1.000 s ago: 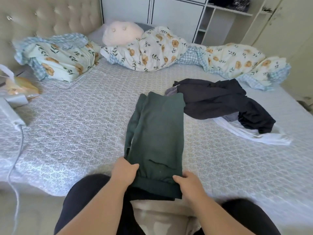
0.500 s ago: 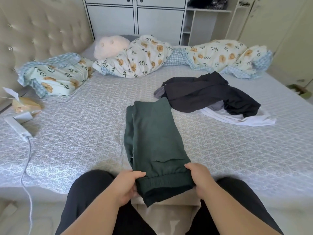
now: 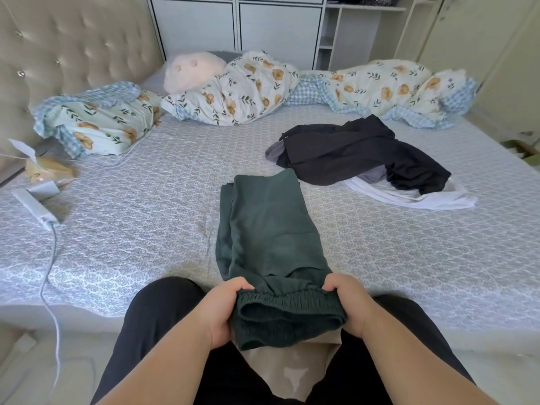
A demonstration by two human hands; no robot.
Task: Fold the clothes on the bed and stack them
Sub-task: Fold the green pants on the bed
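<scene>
I note the green trousers (image 3: 268, 229) lying lengthwise on the bed (image 3: 146, 229), long axis running straight away from me, near gathered end clenched at either corner by left hand (image 3: 222, 311) and right hand (image 3: 350, 302), each grip equally near.

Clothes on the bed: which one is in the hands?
The dark green garment, gripped at its elastic band by both hands, left and right. The black, grey and white ones lie untouched in a heap beyond.
</scene>
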